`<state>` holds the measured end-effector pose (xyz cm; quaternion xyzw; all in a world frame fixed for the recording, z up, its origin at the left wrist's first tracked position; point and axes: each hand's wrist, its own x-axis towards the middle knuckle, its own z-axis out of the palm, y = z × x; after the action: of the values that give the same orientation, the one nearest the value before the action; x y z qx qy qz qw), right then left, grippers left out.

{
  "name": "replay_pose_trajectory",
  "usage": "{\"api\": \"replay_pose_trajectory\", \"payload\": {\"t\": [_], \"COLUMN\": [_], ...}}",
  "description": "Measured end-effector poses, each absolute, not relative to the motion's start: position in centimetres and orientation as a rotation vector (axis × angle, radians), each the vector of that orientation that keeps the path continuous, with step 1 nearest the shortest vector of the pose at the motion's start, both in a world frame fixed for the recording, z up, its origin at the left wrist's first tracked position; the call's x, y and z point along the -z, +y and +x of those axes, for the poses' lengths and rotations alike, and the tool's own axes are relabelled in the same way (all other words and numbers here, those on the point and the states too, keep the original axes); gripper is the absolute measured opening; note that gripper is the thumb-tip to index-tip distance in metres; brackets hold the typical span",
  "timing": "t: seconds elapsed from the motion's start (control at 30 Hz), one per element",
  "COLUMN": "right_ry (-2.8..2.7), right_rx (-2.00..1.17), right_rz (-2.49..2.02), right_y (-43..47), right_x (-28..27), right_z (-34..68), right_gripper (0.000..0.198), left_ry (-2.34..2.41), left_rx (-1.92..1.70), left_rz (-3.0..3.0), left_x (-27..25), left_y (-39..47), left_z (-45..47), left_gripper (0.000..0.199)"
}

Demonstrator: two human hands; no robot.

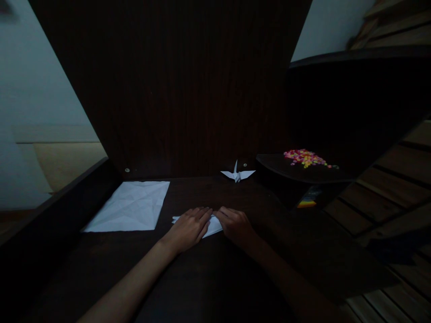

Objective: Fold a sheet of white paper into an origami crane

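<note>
Fingers [202, 216]: on the left hand [188, 229] they lie side by side over the folded paper [213, 226]; on the right hand [235, 225] they bend in at its far edge. Whether either hand pinches, I cannot tell.
Sheet [129, 207]: flat and creased, left of the left hand on the desk [101, 264]; a careless sweep of that arm could drag or wrinkle it.
Left hand: covers much of the paper, so a layer slipping beneath it might go unnoticed and set a crooked crease.
Paper: on the desk under both hands, one end poking out at left; uneven pressure could make it skid or spread, and the dim light may hide its fold lines.
Right hand: pulling against the left could tear a thin edge.
Crane [237, 175]: beyond the right hand, wings spread; a forward knock could tip or crumple it.
Coloured bits [305, 158]: loose on the shelf [274, 167]; a bump there could scatter them.
</note>
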<state>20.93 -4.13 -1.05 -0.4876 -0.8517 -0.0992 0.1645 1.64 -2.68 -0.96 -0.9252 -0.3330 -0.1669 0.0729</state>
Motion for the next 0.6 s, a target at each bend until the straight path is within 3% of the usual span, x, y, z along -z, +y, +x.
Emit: {"api": "replay_pose_trajectory", "payload": {"t": [0.33, 0.6], "right_ry": [-2.517, -2.470], "right_rx": [0.102, 0.224], "right_rz": [-1.305, -1.260], "right_y": [-3.9, -3.4], "right_x": [0.4, 1.7], "right_z": [21.8, 22.3], "right_gripper": [0.033, 0.020], "left_ry": [-1.013, -1.041], "left_rx": [0.467, 0.433], "left_rz": [-2.772, -2.772], "left_x": [0.8, 0.7], "left_y": [-2.9, -3.0], "left_z": [1.9, 1.9], "left_gripper": [0.034, 0.037]}}
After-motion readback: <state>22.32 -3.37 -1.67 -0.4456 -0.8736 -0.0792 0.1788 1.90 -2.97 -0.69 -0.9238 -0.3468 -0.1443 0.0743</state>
